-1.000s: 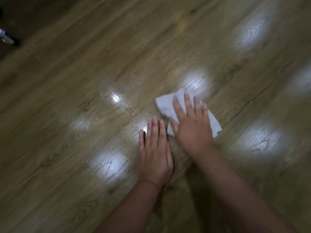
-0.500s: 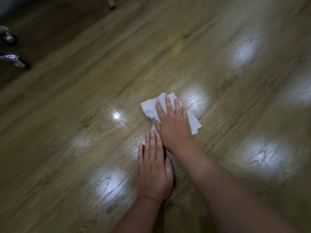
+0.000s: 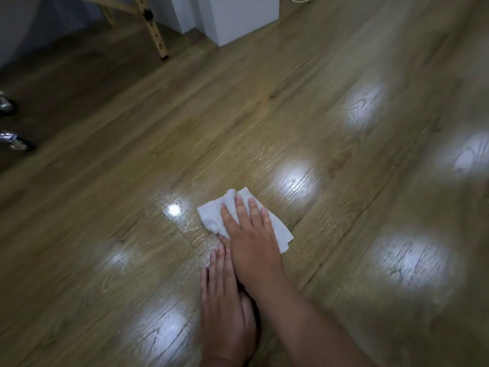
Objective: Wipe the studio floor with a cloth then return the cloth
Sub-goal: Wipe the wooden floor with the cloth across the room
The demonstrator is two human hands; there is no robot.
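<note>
Since the earlier frames the right hand (image 3: 251, 242) had slid the cloth (image 3: 217, 215) leftward across the floor (image 3: 344, 75), closer to the bright glint at a plank joint, and the view had tipped up to take in furniture at the far edge.

In the head view, the right hand lay flat on the white cloth, fingers spread and extended, palm pressing down rather than closed round it; the thumb was hidden beneath the hand. The cloth lay crumpled near the middle of the floor, its left lobe and right corner showing on either side of the hand, the rest covered. The left hand (image 3: 225, 308) rested flat and open on the bare planks just nearer than the cloth, fingers together, its thumb side overlapped by the right wrist; both forearms ran off the bottom edge. At the far edge stood a white box (image 3: 238, 19), cut off at the top, and a wooden leg (image 3: 156, 35) with holes. Blurred chrome parts (image 3: 10, 139) at the left edge were hard to identify.
</note>
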